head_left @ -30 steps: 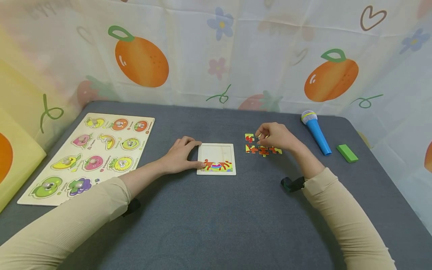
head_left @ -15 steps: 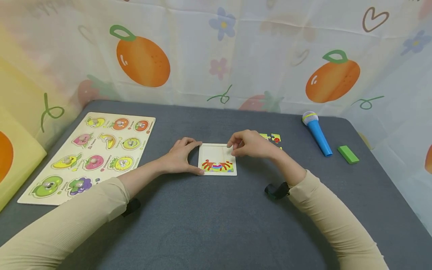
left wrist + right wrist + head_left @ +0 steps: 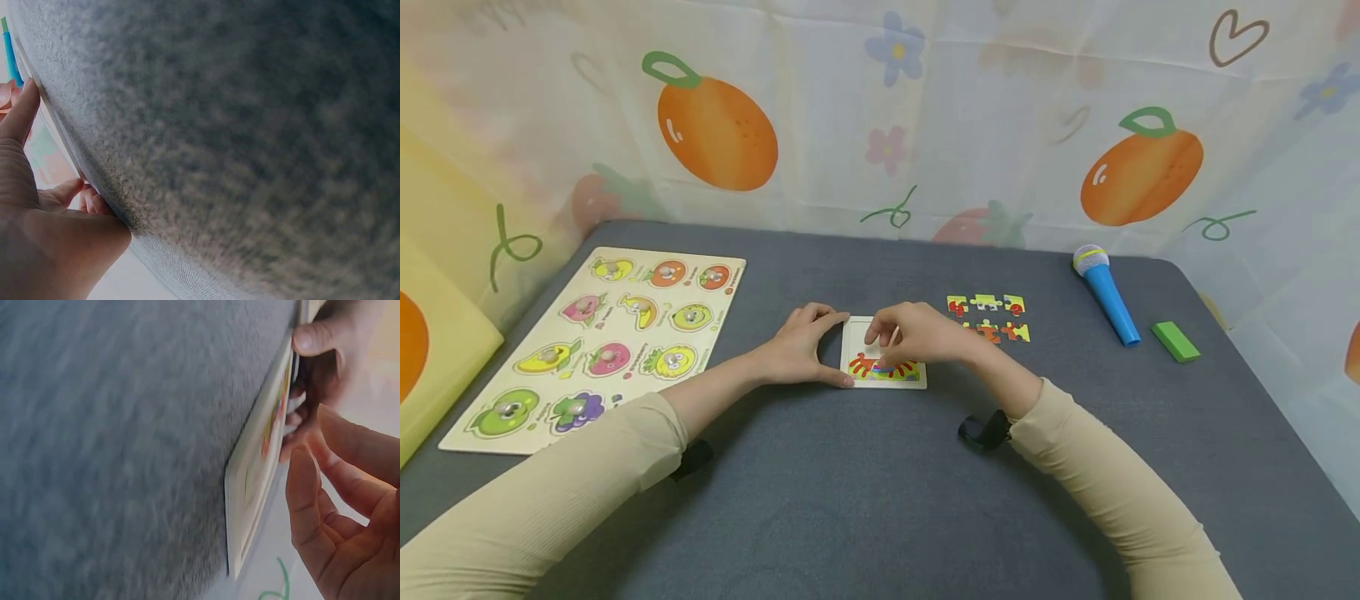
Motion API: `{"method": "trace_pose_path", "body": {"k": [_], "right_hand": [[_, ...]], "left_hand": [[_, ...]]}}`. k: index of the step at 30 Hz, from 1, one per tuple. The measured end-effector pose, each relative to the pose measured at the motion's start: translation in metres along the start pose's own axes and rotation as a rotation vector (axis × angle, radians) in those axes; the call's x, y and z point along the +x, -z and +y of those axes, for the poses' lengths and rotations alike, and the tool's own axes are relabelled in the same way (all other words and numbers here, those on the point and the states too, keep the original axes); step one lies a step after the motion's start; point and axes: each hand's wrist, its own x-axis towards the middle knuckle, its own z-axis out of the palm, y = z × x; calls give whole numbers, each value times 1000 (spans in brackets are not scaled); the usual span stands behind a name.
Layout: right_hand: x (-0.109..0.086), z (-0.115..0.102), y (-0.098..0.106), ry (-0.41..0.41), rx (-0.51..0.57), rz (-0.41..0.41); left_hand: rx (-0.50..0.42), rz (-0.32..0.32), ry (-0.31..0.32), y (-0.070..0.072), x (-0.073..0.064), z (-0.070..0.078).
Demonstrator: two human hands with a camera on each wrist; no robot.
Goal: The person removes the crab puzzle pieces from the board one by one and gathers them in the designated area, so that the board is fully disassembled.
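The wooden puzzle frame point(image 3: 887, 385) lies on the counter point(image 3: 865, 492), partly hidden by my half-curled right hand point(image 3: 917, 332); I can't tell whether that pinches anything. My left hand point(image 3: 797, 350), spread, grips the frame's left edge. Puzzle pieces point(image 3: 1017, 332) lie rightward, one partly covered; counter runs toward me.

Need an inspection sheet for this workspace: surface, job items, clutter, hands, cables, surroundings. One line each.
Surface: dark grey cloth-like tabletop.
Job items: pale puzzle frame, coloured pieces along its near side; loose pieces lie to its right.
Clutter: fruit board at left; blue toy microphone and green block at right.
Hands: left hand holds the frame's left side; right hand is over the frame, whether it holds a piece is unclear.
Cables: nothing seen.
Surroundings: fruit-print curtain behind the table.
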Motion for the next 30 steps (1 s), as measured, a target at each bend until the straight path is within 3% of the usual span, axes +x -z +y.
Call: {"method": "trace_pose_path", "body": {"k": [7, 15, 30], "right_hand": [[7, -4, -8, 39, -75, -22], [8, -3, -11, 77, -88, -42], [11, -4, -18, 23, -138, -3]], "left_hand": [[-1, -12, -5, 1, 0, 1], [-6, -22, 3, 2, 0, 1], [-7, -13, -3, 1, -1, 0]]}}
